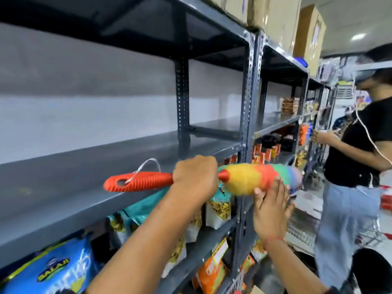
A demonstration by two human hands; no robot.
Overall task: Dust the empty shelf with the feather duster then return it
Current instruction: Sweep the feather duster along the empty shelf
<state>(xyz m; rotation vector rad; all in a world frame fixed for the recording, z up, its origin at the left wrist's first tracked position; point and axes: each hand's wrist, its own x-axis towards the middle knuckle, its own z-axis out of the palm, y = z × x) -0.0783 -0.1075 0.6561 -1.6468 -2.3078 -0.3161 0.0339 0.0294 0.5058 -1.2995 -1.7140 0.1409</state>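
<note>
Duster held level at the front edge of the empty shelf, both hands on it.

The left hand (195,177) was closed around the orange handle (140,181) of the feather duster (254,180), gripping near where the handle meets the head, so the looped end with its white cord (148,166) stuck out to the left over the shelf's front edge. The right hand (270,209) was open with spread fingers, its fingertips touching the underside of the rainbow-coloured head, probably to steady or smooth it. The head pointed right, across the upright post (248,107) at the shelf's right end, not yet lying on the bare grey shelf (84,177). That suggested the dusting stroke was being readied. Snack bags (218,206) filled the shelf below; another person (358,149) stood further along the aisle.
</note>
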